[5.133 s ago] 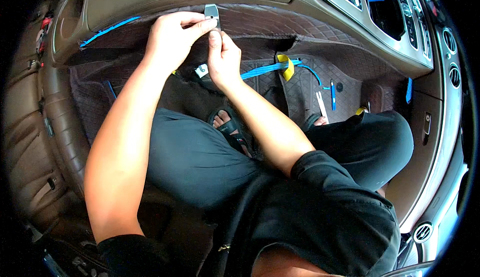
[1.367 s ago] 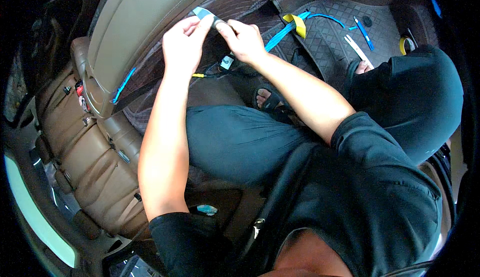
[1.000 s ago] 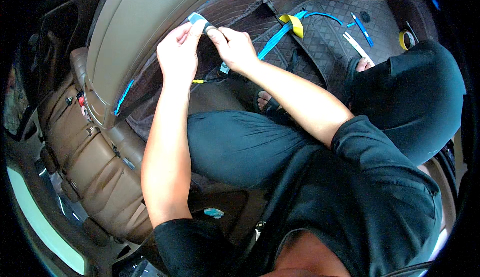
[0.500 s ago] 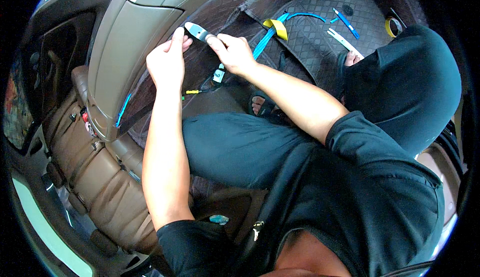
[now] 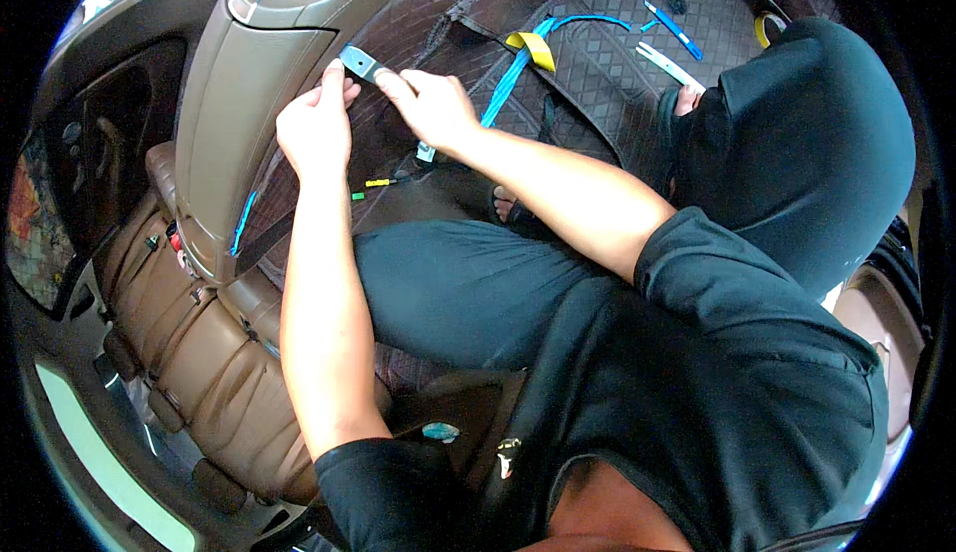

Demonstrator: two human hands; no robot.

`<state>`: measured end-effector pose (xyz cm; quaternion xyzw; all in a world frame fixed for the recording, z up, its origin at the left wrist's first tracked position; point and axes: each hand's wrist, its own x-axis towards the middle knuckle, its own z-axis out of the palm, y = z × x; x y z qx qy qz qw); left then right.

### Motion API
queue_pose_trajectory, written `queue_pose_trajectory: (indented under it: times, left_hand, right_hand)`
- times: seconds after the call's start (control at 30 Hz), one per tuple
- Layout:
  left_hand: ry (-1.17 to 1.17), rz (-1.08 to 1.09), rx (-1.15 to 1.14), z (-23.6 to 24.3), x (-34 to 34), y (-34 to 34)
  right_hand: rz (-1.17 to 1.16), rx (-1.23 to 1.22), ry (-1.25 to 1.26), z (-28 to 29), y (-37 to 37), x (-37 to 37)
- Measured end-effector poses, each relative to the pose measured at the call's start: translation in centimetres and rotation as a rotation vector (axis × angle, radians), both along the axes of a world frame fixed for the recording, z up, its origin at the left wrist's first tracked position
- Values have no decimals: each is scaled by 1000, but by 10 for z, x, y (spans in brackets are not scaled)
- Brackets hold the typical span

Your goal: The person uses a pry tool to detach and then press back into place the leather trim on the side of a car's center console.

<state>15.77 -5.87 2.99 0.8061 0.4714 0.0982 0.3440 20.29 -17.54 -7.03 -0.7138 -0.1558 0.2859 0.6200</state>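
Observation:
In front of the brown console panel (image 5: pixel 264 74) I hold up a small flat silver-grey tool (image 5: pixel 360 62) with a hole in it. The thumb and fingers of my right hand (image 5: pixel 438 109) close round its right end and hide the rest. My left hand (image 5: pixel 317 134) is closed, thumb up, with its fingertips against the tool's left end. I cannot make out whether anything thin is also pinched there. Behind my right wrist lie a bundle of blue cable (image 5: pixel 506 84) with a yellow band (image 5: pixel 535 51) and a white connector (image 5: pixel 426 151).
A blue stick-shaped tool (image 5: pixel 673 29), a white tool (image 5: pixel 667 64) and a yellow tape roll (image 5: pixel 765 30) lie on the dark quilted mat (image 5: pixel 607 49). Yellow and green connectors (image 5: pixel 378 183) sit above my thigh. The brown leather seat (image 5: pixel 224 373) is on the left.
Both hands and the tool have shifted slightly left in the picture, as has the surrounding scene. My left fingertips and the tool's end have come together.

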Motion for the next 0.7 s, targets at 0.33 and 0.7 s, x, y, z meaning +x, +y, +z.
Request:
queue_pose_trajectory:
  times: [0.33, 0.7]
  left_hand:
    - [14, 12, -12, -4, -1, 1]
    - [88, -248, -42, 4, -91, 44]
  right_hand:
    - [-372, 11, -147, -32, -36, 56]
    - [-50, 97, -131, -10, -27, -14]
